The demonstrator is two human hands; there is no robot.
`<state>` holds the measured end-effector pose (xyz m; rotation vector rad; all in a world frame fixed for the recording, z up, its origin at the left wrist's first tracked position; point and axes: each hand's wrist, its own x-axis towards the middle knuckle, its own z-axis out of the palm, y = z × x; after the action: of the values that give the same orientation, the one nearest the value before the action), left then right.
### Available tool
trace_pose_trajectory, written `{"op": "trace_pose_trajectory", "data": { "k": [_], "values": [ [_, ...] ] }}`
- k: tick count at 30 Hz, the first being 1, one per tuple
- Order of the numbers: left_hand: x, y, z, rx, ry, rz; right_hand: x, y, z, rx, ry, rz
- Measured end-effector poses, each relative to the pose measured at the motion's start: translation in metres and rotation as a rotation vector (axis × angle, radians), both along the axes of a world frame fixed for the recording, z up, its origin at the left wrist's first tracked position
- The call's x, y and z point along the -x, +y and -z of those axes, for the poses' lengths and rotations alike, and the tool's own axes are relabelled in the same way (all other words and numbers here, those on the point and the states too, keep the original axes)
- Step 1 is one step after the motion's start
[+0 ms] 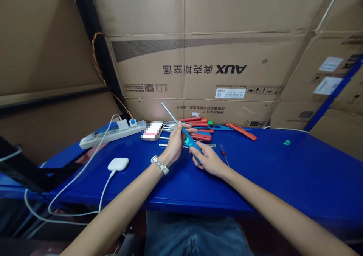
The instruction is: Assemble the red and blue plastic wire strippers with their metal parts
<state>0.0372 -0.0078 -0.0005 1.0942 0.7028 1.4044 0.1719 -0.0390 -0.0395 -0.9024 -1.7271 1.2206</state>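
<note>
1. A power strip lay at the far left of the blue bench, with a white plug seated in it and a cable running off toward the near edge.
2. A white puck, rounded and flat, sat on the bench nearer the person, joined to a cable of its own.
3. A blurred white and pink block rested just right of the strip.
4. The left hand, a watch on its wrist, was closed around the upper part of a screwdriver with a teal handle; its fingers wrapped the handle near where the shaft began.
5. The screwdriver was held above the bench, tilted, its metal shaft pointing up and to the left toward the cartons.
6. The right hand gripped the lower end of the same handle, fingers curled under it.
7. Behind the hands lay a loose pile of red-handled screwdrivers and bare shafts, flat on the bench.
8. A small screwdriver lay just right of the right hand.
9. A red tool lay apart, farther right.
10. A small teal piece sat alone toward the right.
11. Cartons stood along the back, closed, so their contents could not be told.
</note>
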Motion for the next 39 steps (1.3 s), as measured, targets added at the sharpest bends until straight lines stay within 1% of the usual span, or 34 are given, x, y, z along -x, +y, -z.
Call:
{"op": "trace_pose_trajectory", "data": {
  "k": [4,7,9,11,12,14,15,16,17,19,21,23,25,29,32,34,36,37,39],
  "values": [
    [-0.003,0.0,0.005,-0.03,0.045,0.018,0.0,-0.002,0.001,-0.117,-0.068,0.115],
    [0.005,0.002,0.01,-0.063,0.143,0.045,-0.011,0.0,-0.005,-0.222,-0.176,0.182],
    [0.017,0.0,0.013,-0.067,0.314,0.028,-0.022,0.002,-0.011,-0.278,-0.294,0.237],
    [0.034,-0.006,0.014,-0.061,0.54,-0.064,-0.031,0.003,-0.016,-0.294,-0.45,0.273],
    [0.043,-0.011,0.014,-0.075,0.666,-0.084,-0.035,0.002,-0.018,-0.302,-0.535,0.281],
    [0.058,-0.024,0.013,-0.157,0.925,-0.129,-0.04,0.0,-0.019,-0.34,-0.69,0.273],
    [0.064,-0.032,0.012,-0.204,1.038,-0.188,-0.042,-0.001,-0.019,-0.375,-0.75,0.256],
    [0.068,-0.038,0.01,-0.26,1.106,-0.253,-0.043,-0.003,-0.018,-0.418,-0.798,0.228],
    [0.07,-0.044,0.009,-0.335,1.143,-0.271,-0.044,-0.004,-0.017,-0.461,-0.837,0.192],
    [0.068,-0.051,0.007,-0.503,1.189,-0.264,-0.045,-0.006,-0.014,-0.542,-0.906,0.123],
    [0.06,-0.051,0.006,-0.632,1.229,-0.248,-0.045,-0.006,-0.013,-0.608,-0.963,0.082],
    [0.05,-0.045,0.007,-0.685,1.275,-0.24,-0.044,-0.004,-0.011,-0.651,-1.0,0.069],
    [0.041,-0.037,0.008,-0.68,1.32,-0.226,-0.043,-0.002,-0.01,-0.672,-1.017,0.064],
    [0.032,-0.022,0.013,-0.658,1.407,-0.19,-0.041,-0.001,-0.009,-0.679,-1.023,0.05],
    [0.03,-0.016,0.014,-0.666,1.44,-0.128,-0.049,-0.002,-0.013,-0.655,-0.982,0.068],
    [0.026,-0.014,0.013,-0.698,1.427,-0.059,-0.061,-0.003,-0.018,-0.615,-0.93,0.152],
    [0.019,-0.011,0.012,-0.76,1.399,0.026,-0.077,-0.003,-0.021,-0.526,-0.889,0.302],
    [0.014,-0.009,0.011,-0.791,1.391,0.064,-0.085,-0.002,-0.022,-0.449,-0.902,0.383],
    [0.004,-0.005,0.011,-0.829,1.4,0.122,-0.098,-0.001,-0.02,-0.28,-0.974,0.495]
  ]
}}
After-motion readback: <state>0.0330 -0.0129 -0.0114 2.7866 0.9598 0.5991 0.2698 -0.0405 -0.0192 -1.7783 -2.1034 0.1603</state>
